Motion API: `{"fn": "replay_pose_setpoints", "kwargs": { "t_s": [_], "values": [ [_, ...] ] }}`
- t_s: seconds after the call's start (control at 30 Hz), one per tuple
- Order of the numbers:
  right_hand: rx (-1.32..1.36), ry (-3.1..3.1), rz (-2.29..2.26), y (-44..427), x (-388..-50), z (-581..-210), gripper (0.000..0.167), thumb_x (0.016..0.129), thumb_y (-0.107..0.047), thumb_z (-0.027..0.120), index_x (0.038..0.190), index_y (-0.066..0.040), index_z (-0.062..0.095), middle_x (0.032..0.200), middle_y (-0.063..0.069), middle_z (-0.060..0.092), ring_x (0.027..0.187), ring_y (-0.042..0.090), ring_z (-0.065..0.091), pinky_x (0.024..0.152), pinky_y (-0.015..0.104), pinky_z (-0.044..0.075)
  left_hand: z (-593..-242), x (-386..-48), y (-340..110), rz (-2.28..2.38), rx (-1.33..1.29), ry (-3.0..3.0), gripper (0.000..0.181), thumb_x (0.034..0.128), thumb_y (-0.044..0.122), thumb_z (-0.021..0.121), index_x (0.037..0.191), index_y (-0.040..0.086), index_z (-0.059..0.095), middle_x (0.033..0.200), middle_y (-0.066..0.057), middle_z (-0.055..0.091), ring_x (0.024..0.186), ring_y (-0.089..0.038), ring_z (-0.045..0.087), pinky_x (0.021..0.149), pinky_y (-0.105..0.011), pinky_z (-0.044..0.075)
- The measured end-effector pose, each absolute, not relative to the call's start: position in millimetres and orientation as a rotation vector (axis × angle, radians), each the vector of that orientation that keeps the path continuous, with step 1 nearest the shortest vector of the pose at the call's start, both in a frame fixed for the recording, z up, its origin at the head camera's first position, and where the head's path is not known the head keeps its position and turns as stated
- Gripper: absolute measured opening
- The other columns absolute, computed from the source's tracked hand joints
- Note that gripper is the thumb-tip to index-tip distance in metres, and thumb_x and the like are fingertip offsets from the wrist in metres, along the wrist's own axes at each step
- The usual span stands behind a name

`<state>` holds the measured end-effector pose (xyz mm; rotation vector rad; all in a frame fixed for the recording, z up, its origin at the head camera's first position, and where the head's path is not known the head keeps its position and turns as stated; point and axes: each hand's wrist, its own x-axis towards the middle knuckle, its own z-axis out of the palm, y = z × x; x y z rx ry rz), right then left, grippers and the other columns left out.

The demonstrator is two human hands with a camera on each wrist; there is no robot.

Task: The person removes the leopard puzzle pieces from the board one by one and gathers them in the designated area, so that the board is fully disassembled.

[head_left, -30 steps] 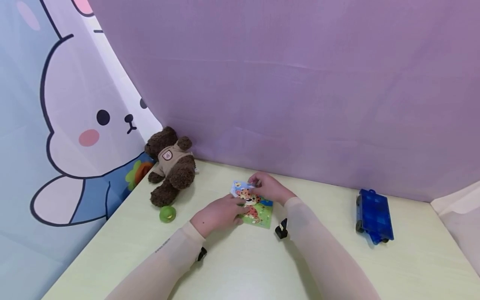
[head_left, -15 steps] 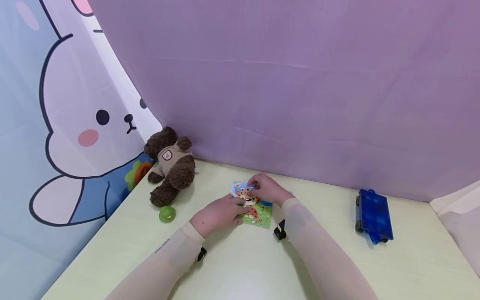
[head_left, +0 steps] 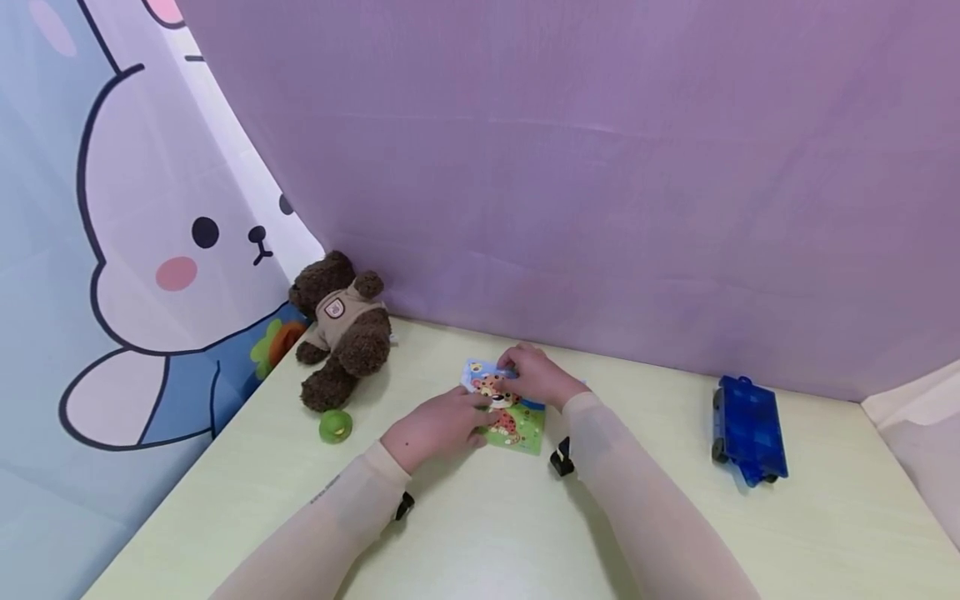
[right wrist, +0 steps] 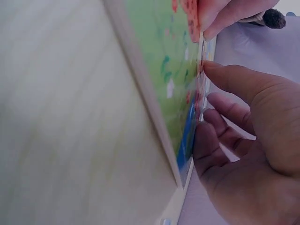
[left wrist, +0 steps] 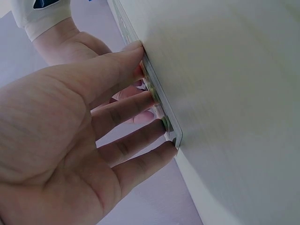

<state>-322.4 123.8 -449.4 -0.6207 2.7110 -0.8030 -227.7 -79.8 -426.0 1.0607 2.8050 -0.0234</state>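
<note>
A flat picture puzzle (head_left: 522, 435) with a spotted leopard cub on green grass lies on the table between both hands. My left hand (head_left: 438, 429) rests on its left side, fingers extended over the picture. In the left wrist view, the left thumb (left wrist: 129, 58) touches the puzzle's near edge and the fingertips lie on its face. Over the upper right part, my right hand (head_left: 538, 377) bends its thumb and fingers round what looks like a thin puzzle piece. Most of that piece is hidden; the right wrist view shows the right thumb (right wrist: 234, 79) at the picture's surface.
A brown teddy bear (head_left: 348, 333) leans in the back left corner, with a small green round toy (head_left: 335, 427) in front of it. A blue toy wagon (head_left: 750, 429) stands at the right. A purple cloth (head_left: 585, 192) hangs behind the table (head_left: 480, 542).
My right wrist has shifted slightly left since a second ago, its fingers staying at the puzzle's upper part. The left hand and the puzzle look unmoved.
</note>
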Motion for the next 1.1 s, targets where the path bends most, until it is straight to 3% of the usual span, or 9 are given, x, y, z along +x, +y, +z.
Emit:
{"fn": "replay_pose_setpoints", "kwargs": {
  "t_s": [0.4, 0.87, 1.1],
  "values": [
    [-0.740, 2.705, -0.706, 126, -322, -446, 0.036, 0.104, -0.033, 0.071, 0.132, -0.010, 0.067, 0.133, 0.008, 0.060, 0.124, 0.026, 0.060, 0.113, 0.047, 0.055, -425, -228, -80, -0.043, 1.094, 2.806, 0.046, 0.1052, 0.031, 0.069, 0.149, 0.020, 0.065, 0.154, -0.007, 0.063, 0.133, -0.031, 0.062, 0.117, -0.042, 0.054],
    [-0.815, 2.711, -0.585, 126, -332, -447, 0.028, 0.103, -0.033, 0.070, 0.128, -0.021, 0.069, 0.129, 0.003, 0.061, 0.115, 0.022, 0.058, 0.107, 0.045, 0.057, -427, -228, -81, -0.018, 1.072, 2.793, 0.047, 0.1061, 0.031, 0.068, 0.151, 0.021, 0.063, 0.158, -0.007, 0.060, 0.136, -0.033, 0.060, 0.118, -0.043, 0.053],
    [-0.809, 2.682, -0.617, 125, -336, -447, 0.026, 0.101, -0.034, 0.069, 0.123, -0.020, 0.066, 0.129, 0.002, 0.059, 0.112, 0.021, 0.059, 0.104, 0.043, 0.058, -428, -228, -82, -0.031, 1.113, 2.813, 0.045, 0.1054, 0.032, 0.069, 0.149, 0.020, 0.065, 0.153, -0.006, 0.064, 0.128, -0.031, 0.063, 0.112, -0.041, 0.056]
  ]
}}
